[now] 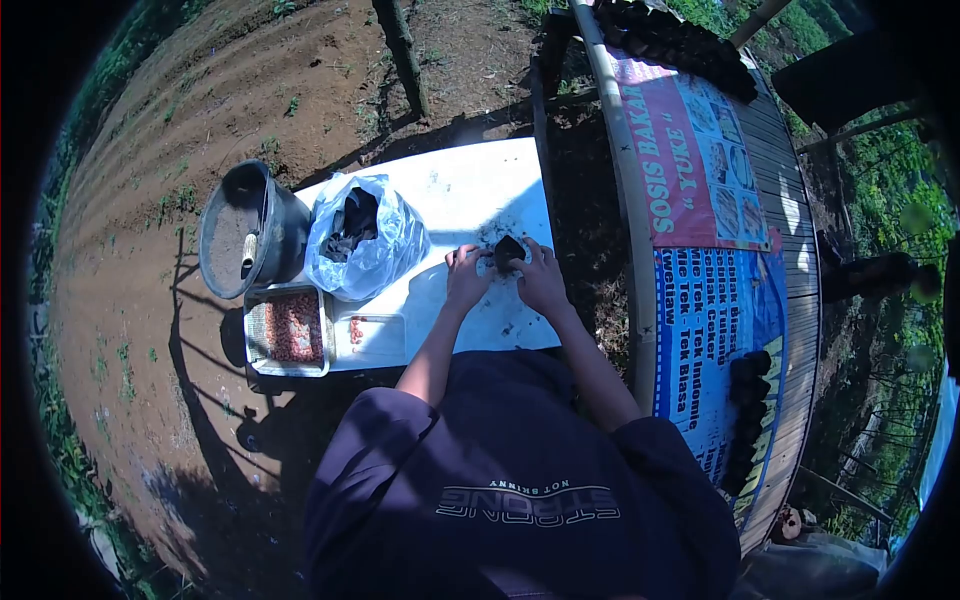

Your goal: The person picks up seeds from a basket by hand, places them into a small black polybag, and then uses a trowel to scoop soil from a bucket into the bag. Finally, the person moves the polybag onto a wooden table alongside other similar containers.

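Observation:
A small black plastic planting bag [508, 249] stands at the right part of the white table, with dark soil scattered around it. My right hand [542, 280] grips its near right side, the thumb against the plastic. Just left of the bag is my left hand [467, 277], fingers bent and a little apart over the tabletop; it appears to hold nothing. Whether its fingertips touch the bag is hard to see. What lies inside the bag is too dark to make out.
On the white table [450, 190], a clear plastic bag [400, 240] holds black plastic pieces. Beside it are a dark bucket [285, 240] of soil with a pale-handled tool, a basket [325, 355] of reddish seeds and a clear tray [388, 340] with several seeds. A bamboo bench [795, 250] with banners stands right.

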`<state>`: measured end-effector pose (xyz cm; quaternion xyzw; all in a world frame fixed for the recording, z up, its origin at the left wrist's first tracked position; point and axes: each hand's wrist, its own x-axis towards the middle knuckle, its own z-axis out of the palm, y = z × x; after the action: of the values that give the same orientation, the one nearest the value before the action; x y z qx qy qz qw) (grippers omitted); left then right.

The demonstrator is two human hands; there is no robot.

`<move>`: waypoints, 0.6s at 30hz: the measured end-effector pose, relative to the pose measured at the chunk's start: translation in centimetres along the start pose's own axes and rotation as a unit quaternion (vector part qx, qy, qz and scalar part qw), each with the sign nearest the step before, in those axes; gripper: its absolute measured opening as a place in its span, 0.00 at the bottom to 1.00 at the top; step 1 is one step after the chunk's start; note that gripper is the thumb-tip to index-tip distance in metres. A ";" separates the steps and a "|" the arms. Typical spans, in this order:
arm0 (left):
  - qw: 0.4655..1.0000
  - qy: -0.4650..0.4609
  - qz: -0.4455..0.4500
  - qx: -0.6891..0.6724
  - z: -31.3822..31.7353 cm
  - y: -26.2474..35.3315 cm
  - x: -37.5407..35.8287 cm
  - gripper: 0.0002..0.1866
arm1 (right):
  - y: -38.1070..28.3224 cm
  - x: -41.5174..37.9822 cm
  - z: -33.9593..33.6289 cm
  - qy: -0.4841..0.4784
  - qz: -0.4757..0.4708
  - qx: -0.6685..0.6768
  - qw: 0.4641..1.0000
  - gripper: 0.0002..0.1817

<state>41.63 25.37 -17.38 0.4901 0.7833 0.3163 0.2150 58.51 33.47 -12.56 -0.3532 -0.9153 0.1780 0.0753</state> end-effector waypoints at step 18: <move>1.000 -0.006 0.004 -0.012 -0.2 0.0 -0.1 0.19 | -0.3 -0.2 0.7 -0.006 0.015 0.011 1.000 0.29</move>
<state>41.50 25.17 -17.24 0.4921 0.7762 0.3239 0.2244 58.29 32.94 -13.15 -0.3652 -0.9083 0.1912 0.0714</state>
